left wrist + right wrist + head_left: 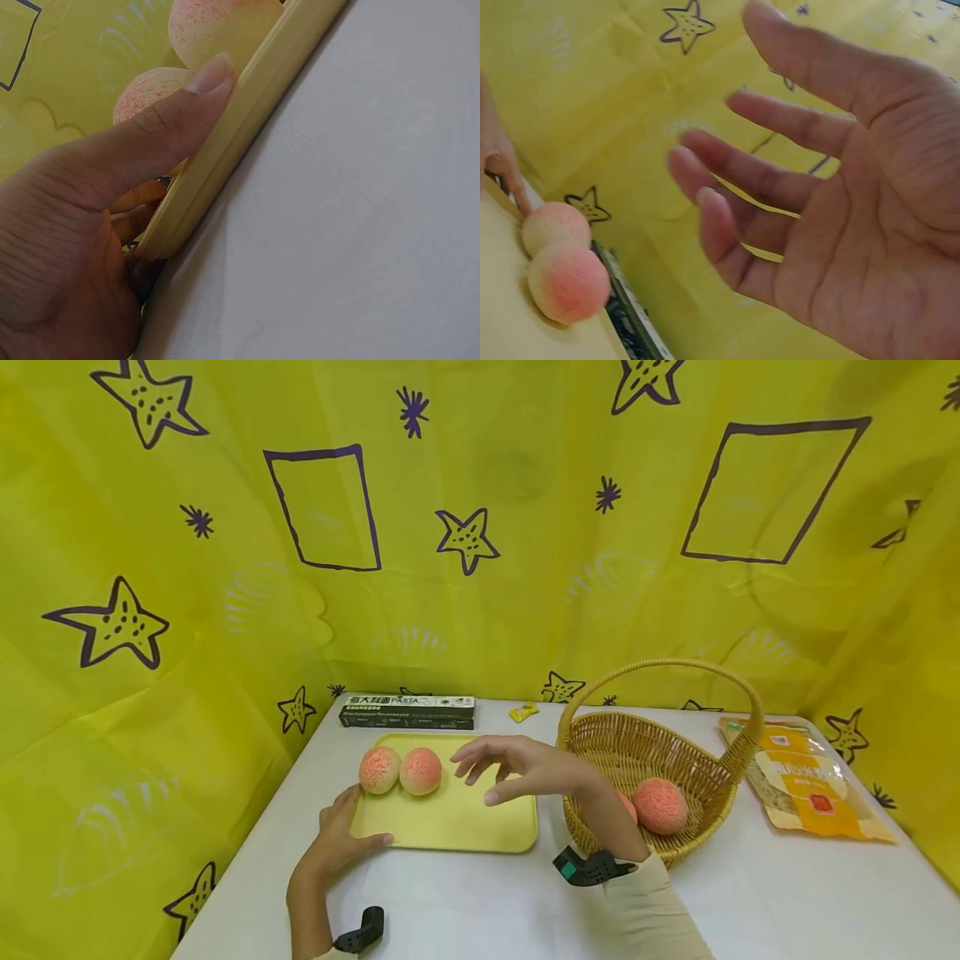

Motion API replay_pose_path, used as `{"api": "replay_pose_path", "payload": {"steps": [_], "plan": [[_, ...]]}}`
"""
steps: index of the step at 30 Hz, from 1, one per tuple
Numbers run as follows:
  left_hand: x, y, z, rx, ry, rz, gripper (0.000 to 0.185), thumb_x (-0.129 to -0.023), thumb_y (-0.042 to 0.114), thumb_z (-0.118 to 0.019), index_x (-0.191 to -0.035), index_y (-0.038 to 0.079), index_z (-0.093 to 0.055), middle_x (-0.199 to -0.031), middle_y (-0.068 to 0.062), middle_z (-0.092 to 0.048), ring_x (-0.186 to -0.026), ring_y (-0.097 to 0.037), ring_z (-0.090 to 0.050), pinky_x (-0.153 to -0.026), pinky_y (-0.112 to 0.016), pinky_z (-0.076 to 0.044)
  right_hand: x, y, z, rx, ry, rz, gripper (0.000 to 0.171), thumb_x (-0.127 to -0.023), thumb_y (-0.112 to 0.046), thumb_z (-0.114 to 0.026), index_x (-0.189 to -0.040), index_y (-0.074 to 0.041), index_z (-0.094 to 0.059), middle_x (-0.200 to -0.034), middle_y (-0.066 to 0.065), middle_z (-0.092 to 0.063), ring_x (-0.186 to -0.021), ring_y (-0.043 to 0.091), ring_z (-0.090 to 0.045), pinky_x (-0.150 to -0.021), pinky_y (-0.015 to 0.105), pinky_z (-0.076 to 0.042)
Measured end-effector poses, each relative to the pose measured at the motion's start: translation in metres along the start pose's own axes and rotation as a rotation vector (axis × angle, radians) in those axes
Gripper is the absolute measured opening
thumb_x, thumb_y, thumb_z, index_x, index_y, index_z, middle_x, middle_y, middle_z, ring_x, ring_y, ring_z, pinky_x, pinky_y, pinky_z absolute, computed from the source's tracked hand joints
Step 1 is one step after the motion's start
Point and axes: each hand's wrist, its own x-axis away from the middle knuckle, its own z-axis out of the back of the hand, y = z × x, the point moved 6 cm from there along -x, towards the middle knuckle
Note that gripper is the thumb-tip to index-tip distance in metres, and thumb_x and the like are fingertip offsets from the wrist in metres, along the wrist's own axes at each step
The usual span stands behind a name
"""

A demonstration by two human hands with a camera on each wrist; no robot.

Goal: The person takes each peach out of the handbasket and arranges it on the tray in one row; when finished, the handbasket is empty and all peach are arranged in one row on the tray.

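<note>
two peaches (401, 770) sit on our tray (457, 827), centre frame; one remains in the basket (600, 743). left hand (337, 843) grips the tray; right hand (525, 768) hovers, fingers spread, empty.

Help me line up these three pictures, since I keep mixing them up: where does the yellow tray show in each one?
Head: the yellow tray lies left of centre on the table, its left corner gripped by the left hand.
Left wrist: its rim runs diagonally under the thumb.
Right wrist: only a corner at bottom left.
Shared landmark: the two peaches on it, in all views.
</note>
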Motion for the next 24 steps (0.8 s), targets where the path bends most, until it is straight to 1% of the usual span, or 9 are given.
{"api": "replay_pose_path", "payload": {"steps": [3,6,9,11,14,17,20,22,24], "plan": [[0.001,0.0,-0.001,0.009,-0.006,0.01,0.112,-0.072,0.044,-0.084,-0.155,0.003,-0.021,-0.16,-0.022,-0.018,-0.137,-0.041,-0.018,-0.113,-0.065,-0.021,0.016,-0.002,0.003,0.009,-0.097,0.009,0.053,-0.095,-0.02,-0.064,-0.142,-0.007,-0.045,-0.136,0.015,-0.053,-0.121,0.028,-0.055,-0.088,0.037,-0.053],[0.001,0.0,-0.001,0.01,-0.011,0.018,0.112,-0.072,0.045,-0.084,-0.155,0.004,-0.02,-0.161,-0.02,-0.017,-0.138,-0.04,-0.017,-0.113,-0.064,-0.02,0.033,-0.002,0.01,0.005,-0.137,0.009,0.048,-0.094,-0.013,-0.064,-0.14,-0.007,-0.048,-0.136,0.013,-0.054,-0.121,0.027,-0.055,-0.087,0.035,-0.052],[0.001,0.0,-0.001,0.008,-0.014,0.028,0.113,-0.072,0.046,-0.083,-0.156,0.005,-0.02,-0.161,-0.019,-0.017,-0.138,-0.039,-0.016,-0.114,-0.064,-0.02,0.05,-0.003,0.019,0.009,-0.146,0.022,0.045,-0.092,-0.005,-0.064,-0.136,-0.004,-0.052,-0.132,0.012,-0.058,-0.119,0.026,-0.056,-0.083,0.032,-0.052],[0.001,0.001,-0.001,0.006,-0.014,0.03,0.113,-0.072,0.046,-0.083,-0.155,0.005,-0.02,-0.161,-0.019,-0.017,-0.138,-0.039,-0.017,-0.114,-0.064,-0.02,0.062,-0.003,0.025,-0.003,-0.153,0.037,0.044,-0.092,-0.003,-0.064,-0.134,-0.001,-0.053,-0.129,0.013,-0.059,-0.117,0.026,-0.056,-0.082,0.033,-0.052],[0.002,0.002,-0.001,0.012,-0.009,0.021,0.112,-0.072,0.045,-0.084,-0.155,0.004,-0.02,-0.16,-0.02,-0.017,-0.137,-0.04,-0.017,-0.113,-0.065,-0.02,0.077,0.0,0.037,-0.019,-0.14,0.04,0.044,-0.091,0.0,-0.064,-0.134,0.002,-0.053,-0.128,0.012,-0.061,-0.117,0.028,-0.056,-0.085,0.035,-0.053],[0.002,0.002,-0.001,0.028,-0.007,0.017,0.112,-0.072,0.044,-0.084,-0.155,0.004,-0.02,-0.16,-0.021,-0.017,-0.136,-0.04,-0.017,-0.113,-0.064,-0.02,0.092,0.008,0.048,-0.04,-0.123,0.027,0.046,-0.091,0.002,-0.063,-0.135,0.005,-0.051,-0.13,0.016,-0.059,-0.118,0.034,-0.055,-0.093,0.039,-0.051],[0.001,0.0,-0.002,0.029,-0.011,0.021,0.113,-0.072,0.044,-0.084,-0.155,0.003,-0.019,-0.161,-0.021,-0.017,-0.136,-0.039,-0.018,-0.113,-0.064,-0.021,0.104,0.02,0.058,-0.064,-0.116,-0.022,0.048,-0.091,0.003,-0.063,-0.137,0.006,-0.049,-0.133,0.023,-0.056,-0.121,0.036,-0.054,-0.097,0.04,-0.05],[0.001,0.0,-0.002,0.026,-0.015,0.026,0.114,-0.072,0.045,-0.084,-0.155,0.004,-0.019,-0.161,-0.02,-0.016,-0.136,-0.038,-0.018,-0.113,-0.064,-0.021,0.111,0.029,0.064,-0.08,-0.118,-0.056,0.048,-0.091,0.003,-0.062,-0.137,0.008,-0.047,-0.134,0.03,-0.052,-0.122,0.038,-0.053,-0.101,0.043,-0.048],[0.0,-0.001,-0.001,0.016,-0.012,0.024,0.113,-0.072,0.045,-0.084,-0.155,0.004,-0.019,-0.161,-0.02,-0.017,-0.136,-0.038,-0.018,-0.113,-0.064,-0.021,0.116,0.039,0.071,-0.083,-0.113,-0.111,0.048,-0.092,0.003,-0.061,-0.138,0.007,-0.047,-0.135,0.034,-0.049,-0.122,0.037,-0.052,-0.102,0.044,-0.047]]}}
